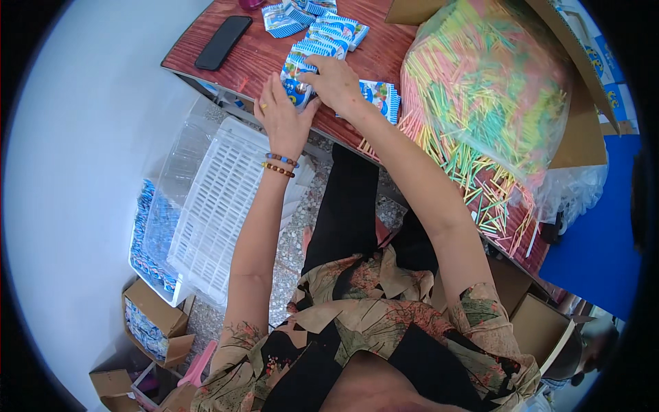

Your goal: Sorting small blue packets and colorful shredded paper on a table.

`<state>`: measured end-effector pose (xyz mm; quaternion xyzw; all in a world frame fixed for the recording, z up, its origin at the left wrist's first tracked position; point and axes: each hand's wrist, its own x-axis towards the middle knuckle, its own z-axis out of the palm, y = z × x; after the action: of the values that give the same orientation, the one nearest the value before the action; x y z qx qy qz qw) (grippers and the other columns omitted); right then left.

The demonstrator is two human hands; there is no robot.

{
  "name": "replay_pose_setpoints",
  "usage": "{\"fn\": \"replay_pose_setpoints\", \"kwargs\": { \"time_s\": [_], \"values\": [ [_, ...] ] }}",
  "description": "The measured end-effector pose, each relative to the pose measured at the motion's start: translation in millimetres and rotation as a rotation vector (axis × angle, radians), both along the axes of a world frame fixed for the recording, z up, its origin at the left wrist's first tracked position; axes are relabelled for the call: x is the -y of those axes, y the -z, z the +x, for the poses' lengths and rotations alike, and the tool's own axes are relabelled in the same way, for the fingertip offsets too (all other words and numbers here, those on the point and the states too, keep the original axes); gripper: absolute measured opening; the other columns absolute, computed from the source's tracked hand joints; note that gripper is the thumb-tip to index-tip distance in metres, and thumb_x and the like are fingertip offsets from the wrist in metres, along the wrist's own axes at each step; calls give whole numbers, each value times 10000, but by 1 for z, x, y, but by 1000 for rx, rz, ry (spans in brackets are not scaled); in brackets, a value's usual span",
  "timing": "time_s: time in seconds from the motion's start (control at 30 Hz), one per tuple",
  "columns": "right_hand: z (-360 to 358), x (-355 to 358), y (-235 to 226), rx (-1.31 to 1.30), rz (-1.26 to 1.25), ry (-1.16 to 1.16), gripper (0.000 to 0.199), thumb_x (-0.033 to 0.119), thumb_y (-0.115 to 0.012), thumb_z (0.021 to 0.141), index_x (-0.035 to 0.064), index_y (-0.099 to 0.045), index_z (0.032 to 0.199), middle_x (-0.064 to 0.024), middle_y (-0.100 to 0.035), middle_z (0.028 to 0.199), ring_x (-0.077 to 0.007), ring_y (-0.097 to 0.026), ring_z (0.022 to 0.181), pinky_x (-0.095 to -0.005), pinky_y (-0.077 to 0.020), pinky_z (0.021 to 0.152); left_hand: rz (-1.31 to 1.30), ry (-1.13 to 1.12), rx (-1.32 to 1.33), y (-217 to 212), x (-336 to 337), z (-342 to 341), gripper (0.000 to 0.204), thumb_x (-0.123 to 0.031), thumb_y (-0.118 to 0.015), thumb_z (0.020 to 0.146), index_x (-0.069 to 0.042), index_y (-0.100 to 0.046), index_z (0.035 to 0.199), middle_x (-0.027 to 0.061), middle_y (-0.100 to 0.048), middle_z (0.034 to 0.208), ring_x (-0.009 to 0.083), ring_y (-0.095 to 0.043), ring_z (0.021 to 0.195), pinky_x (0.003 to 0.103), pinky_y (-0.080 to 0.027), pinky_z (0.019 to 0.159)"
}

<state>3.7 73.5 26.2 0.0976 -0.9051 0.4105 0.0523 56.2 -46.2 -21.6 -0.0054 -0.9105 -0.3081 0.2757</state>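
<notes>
A row of blue-and-white sachets [312, 49] lies overlapped on the red wood-grain table [381, 31], reaching toward its front edge. At the near end of the row, my left hand [283, 120] holds the sachets between its fingers on the left side and its thumb on the right. My right hand [336, 84] comes over from the right, its fingers bent down onto the same sachets; the fingertips are partly hidden. Beside my right wrist lies a smaller fan of sachets [382, 99]. More sachets [283, 20] sit loosely at the far end.
A black phone [224, 42] lies at the table's left. On the right, a large clear bag of coloured sticks [487, 89] spills sticks [491, 206] along the edge, inside an open carton [583, 130]. White plastic baskets [223, 185] and a carton of packets [154, 319] stand lower left.
</notes>
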Motion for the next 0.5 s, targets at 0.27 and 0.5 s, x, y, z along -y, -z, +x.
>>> {"fn": "replay_pose_setpoints", "kwargs": {
  "time_s": [0.27, 0.5],
  "values": [
    [41, -71, -20, -212, -287, 10, 219, 170, -626, 888, 22, -658, 1047, -47, -681, 902, -120, -614, 815, -249, -481, 719, -86, -26, -20, 10, 9, 0, 862, -426, -720, 776, 23, -319, 1394, 208, -437, 1352, 354, -401, 1258, 547, -220, 1062],
    [132, -181, 5, 141, -344, 245, 176, 95, -587, 914, -6, -646, 1045, -3, -644, 865, -58, -583, 794, -200, -432, 655, -127, 53, -201, -7, -54, 20, 527, -416, -741, 765, -67, -580, 1126, 95, -541, 1122, 306, -449, 1079, 467, -254, 919]
  ]
}}
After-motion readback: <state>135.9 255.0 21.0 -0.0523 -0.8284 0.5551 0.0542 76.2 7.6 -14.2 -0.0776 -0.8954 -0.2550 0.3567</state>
